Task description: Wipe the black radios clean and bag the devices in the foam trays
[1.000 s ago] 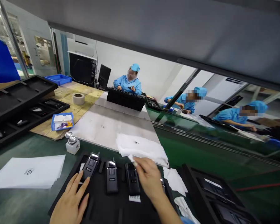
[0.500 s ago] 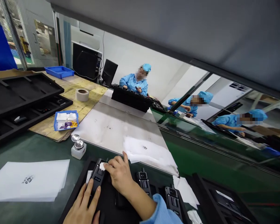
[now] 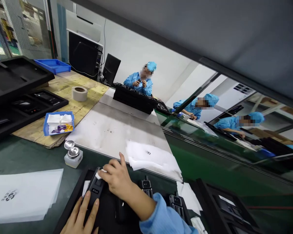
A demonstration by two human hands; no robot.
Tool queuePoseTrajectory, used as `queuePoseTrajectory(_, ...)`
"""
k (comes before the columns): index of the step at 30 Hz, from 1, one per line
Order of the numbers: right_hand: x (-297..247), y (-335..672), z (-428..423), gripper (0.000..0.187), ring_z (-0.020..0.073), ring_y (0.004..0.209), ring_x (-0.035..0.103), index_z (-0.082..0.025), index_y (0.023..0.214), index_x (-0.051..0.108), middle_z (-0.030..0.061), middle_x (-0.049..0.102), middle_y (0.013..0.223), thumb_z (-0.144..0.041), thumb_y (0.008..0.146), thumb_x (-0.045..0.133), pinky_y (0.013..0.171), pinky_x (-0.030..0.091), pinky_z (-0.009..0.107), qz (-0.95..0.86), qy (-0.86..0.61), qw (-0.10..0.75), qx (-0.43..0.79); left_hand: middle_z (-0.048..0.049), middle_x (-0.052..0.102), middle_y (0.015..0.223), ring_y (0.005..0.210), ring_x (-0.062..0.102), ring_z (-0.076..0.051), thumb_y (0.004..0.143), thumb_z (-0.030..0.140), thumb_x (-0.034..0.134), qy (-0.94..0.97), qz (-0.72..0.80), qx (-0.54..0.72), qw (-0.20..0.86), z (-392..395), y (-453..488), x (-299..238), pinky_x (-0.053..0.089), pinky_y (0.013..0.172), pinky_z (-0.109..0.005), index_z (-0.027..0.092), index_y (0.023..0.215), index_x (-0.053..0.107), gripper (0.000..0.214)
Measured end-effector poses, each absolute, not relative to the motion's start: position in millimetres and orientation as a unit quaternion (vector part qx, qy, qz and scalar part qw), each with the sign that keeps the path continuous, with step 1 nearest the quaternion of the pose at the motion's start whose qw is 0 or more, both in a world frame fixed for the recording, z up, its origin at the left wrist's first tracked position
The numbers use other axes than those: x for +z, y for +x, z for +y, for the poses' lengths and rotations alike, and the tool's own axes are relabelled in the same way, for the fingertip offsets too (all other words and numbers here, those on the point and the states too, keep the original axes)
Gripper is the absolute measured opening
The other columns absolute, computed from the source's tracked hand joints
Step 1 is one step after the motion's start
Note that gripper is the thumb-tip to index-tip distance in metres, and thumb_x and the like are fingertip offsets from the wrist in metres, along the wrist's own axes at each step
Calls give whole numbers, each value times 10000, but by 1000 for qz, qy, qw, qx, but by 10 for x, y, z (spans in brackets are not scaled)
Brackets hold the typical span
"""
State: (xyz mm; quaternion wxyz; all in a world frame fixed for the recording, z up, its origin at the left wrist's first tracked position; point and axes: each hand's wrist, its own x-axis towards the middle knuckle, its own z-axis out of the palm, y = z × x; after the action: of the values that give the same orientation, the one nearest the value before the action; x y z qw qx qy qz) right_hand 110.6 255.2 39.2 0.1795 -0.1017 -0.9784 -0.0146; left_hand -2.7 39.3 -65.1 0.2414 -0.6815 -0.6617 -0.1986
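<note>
One black handset (image 3: 94,191), one wipe (image 3: 98,175).
Right hand (image 3: 117,178): grip clamped on wipe, handset's top; left hand (image 3: 79,217): grip apart, handset's lower part.

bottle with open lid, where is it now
Left of centre in the head view, the bottle stands on the green table, between the filled blue bin and the nearest black tray.

bkgd wall (image 3: 134,45) bright | ovhd panel (image 3: 222,32) dim | wide-angle distort. @ edges

The left hand (image 3: 81,217) is cut off below
</note>
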Motion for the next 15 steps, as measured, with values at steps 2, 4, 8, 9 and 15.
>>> queuePoseTrajectory(2,413,1035,2588,246,223,982,514,-288,1151,690,-11,706,984,-174,953,599,1193,-83,641,-984,-90,151,-16,-152,548,1482,1214,609,-302,881,270,576,-688,-654,-193,248,392,-65,-650,582,822,-304,212,1593,352,749)
queuePoseTrajectory(4,441,1074,2618,247,218,976,515,-278,1138,687,-8,704,973,-152,941,605,1205,-68,627,-988,-75,137,-15,-156,555,1472,1211,611,-296,869,248,581,-686,-658,-186,248,377,-72,-648,586,824,-297,212,1582,375,742)
queuePoseTrajectory(8,462,1279,2637,268,202,931,513,-259,1127,685,-5,696,912,-107,923,602,1222,-46,592,-982,-62,177,-5,-127,539,1499,1253,588,-297,847,234,601,-662,-696,-183,211,323,62,-658,590,851,-297,257,1546,430,720)
queuePoseTrajectory(9,464,1278,2643,268,200,925,511,-262,1117,689,-9,693,899,-101,921,601,1222,-44,592,-981,-62,186,-2,-114,529,1514,1274,576,-303,840,236,612,-647,-713,-185,198,317,109,-662,592,867,-310,276,1536,441,718)
queuePoseTrajectory(15,511,949,2608,272,209,969,536,-310,1048,731,-9,706,930,-105,938,588,1220,-18,608,-986,-53,155,22,-86,562,1494,1288,581,-314,749,165,683,-615,-750,-163,180,323,225,-683,609,867,-325,321,1459,525,744)
